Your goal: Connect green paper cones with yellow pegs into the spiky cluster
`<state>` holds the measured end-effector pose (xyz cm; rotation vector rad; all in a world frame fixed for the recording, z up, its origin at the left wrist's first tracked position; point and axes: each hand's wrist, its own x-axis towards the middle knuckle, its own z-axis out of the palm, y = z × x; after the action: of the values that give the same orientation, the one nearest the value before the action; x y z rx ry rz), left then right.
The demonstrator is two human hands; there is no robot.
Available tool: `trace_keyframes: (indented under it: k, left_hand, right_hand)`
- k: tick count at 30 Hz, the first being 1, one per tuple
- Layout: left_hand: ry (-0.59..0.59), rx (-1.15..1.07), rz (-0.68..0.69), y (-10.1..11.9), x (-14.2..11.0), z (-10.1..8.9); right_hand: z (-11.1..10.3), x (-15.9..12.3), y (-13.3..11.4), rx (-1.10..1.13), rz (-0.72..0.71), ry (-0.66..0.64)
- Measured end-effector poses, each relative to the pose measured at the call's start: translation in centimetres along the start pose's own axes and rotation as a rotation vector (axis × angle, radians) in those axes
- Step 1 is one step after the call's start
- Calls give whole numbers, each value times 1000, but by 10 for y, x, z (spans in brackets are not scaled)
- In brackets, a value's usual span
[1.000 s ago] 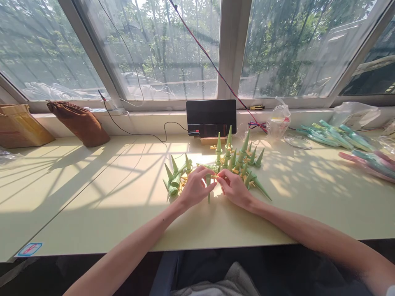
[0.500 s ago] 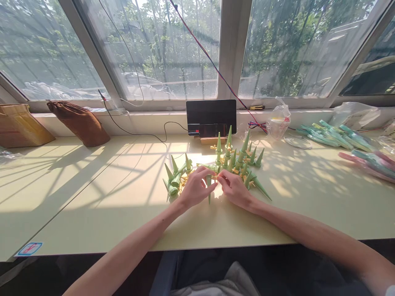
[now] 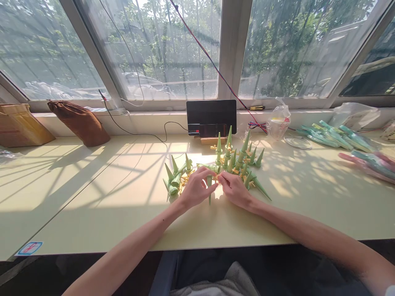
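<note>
Now the right hand has its grip together on a small orange piece; the left hand curls by a green cone, its clamp unclear, above the tabletop, with other cones left and right, tablet far.

Pale table | green cones, yellow pieces, brown pouch, stickered corner
</note>
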<state>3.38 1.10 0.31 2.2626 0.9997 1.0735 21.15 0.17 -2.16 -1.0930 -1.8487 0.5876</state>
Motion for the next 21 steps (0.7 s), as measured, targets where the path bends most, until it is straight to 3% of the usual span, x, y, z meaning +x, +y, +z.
trace_keyframes:
  k: [7, 21]
  left_hand:
    - [12, 13, -28, -2, 1, 0]
    - [24, -4, -52, -2, 1, -2]
  right_hand:
    - [0, -1, -3, 80, 87, -8]
    - [1, -1, -1, 159, 82, -14]
